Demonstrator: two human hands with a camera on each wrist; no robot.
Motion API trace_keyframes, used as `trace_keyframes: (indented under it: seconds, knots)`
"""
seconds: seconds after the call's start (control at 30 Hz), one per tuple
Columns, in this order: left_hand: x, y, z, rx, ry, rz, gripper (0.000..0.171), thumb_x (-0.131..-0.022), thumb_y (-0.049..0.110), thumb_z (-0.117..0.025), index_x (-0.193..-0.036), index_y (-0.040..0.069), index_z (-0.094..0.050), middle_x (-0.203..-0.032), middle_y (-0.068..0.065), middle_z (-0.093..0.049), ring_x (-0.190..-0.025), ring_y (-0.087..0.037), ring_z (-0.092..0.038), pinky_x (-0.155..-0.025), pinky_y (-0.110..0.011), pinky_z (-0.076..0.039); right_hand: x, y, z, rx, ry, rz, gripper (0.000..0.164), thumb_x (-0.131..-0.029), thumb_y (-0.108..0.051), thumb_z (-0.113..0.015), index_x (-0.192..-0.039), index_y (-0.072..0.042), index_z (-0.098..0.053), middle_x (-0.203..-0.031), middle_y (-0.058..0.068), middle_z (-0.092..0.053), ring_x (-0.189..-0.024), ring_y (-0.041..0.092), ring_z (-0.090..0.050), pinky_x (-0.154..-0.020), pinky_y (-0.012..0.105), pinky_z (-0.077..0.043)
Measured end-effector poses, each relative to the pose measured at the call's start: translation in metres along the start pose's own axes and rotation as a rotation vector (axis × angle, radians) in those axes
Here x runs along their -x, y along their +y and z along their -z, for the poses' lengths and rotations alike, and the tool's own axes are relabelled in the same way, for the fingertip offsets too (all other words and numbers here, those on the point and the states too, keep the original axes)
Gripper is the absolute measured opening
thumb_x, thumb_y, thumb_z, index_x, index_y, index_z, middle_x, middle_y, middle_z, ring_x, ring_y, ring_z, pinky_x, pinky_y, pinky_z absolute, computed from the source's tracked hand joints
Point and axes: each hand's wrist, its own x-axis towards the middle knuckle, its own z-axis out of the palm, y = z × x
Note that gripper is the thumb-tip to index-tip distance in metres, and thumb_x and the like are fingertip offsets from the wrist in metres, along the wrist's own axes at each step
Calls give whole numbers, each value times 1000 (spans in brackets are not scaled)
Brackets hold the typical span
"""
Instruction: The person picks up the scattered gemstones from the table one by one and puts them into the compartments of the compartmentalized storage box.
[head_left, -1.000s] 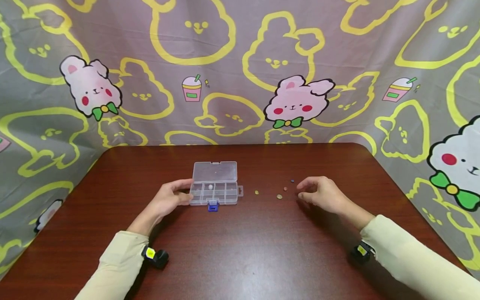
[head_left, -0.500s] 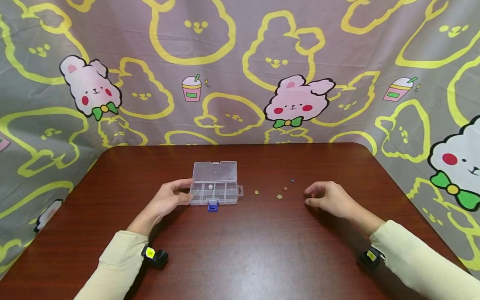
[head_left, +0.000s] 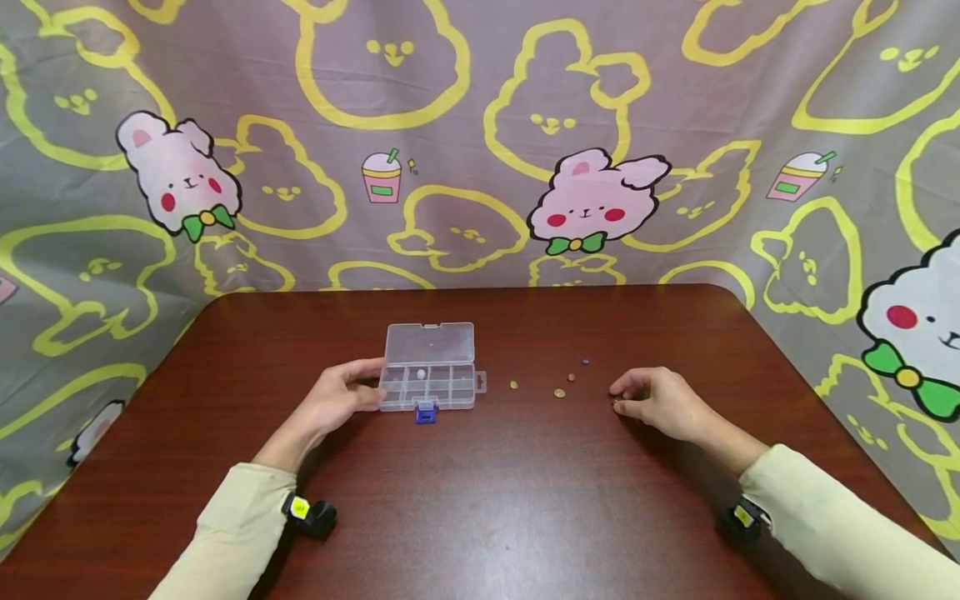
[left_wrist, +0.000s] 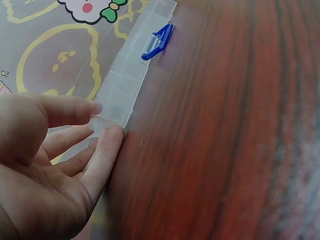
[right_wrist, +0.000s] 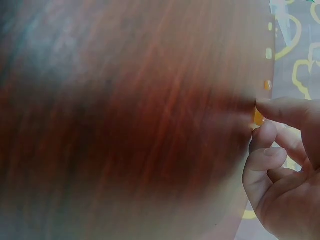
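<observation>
Head view: the clear box (head_left: 459, 403), long axis running left to right, lies well left of the right hand (head_left: 663, 404), whose fingertips pinch an orange bead (right_wrist: 259, 117); the nearer left hand (head_left: 339, 396) grips its left end.

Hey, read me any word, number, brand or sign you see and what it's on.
Nothing can be read with certainty.
Left wrist's yellow label: dark mark, too small to read.
Right wrist's yellow label: likewise too small.
Clear box: no readable text.
Backdrop: drawings, no readable words.
</observation>
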Motion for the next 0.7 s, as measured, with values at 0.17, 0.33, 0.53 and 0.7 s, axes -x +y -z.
trace_keyframes:
  seconds: [0.17,0.33,0.53,0.7]
  knots:
    - [0,-1,0,5,-3,-7,55,-92,-3,-65,-145,-5,-48,-140,-30,-50,-101,-26,-66,-83,-33,-58,1,0,0,-5,-17,-17,9,-87,-3,-74,-96,-4,-73,-79,2,-61,-56,15,-55,-50,26,-47]
    - [-1,-3,1,10,-1,-19,55,-92,-5,-64,-144,-6,-48,-139,-31,-51,-100,-26,-66,-82,-31,-58,1,1,0,7,-17,-22,8,-88,-3,-73,-96,-4,-73,-79,2,-60,-55,16,-54,-48,27,-45]
    - [0,-3,1,13,-1,-18,55,-92,-5,-64,-144,-6,-48,-139,-31,-51,-99,-25,-66,-81,-31,-58,1,1,0,13,-19,-10,8,-88,-3,-73,-96,-4,-73,-78,1,-60,-55,16,-54,-47,27,-45]
    - [0,-1,0,5,-3,-14,55,-92,-4,-64,-145,-6,-48,-139,-30,-51,-101,-27,-66,-82,-33,-58,2,1,0,24,-12,-9,8,-88,-3,-73,-95,-4,-73,-78,2,-60,-54,16,-54,-48,27,-46]
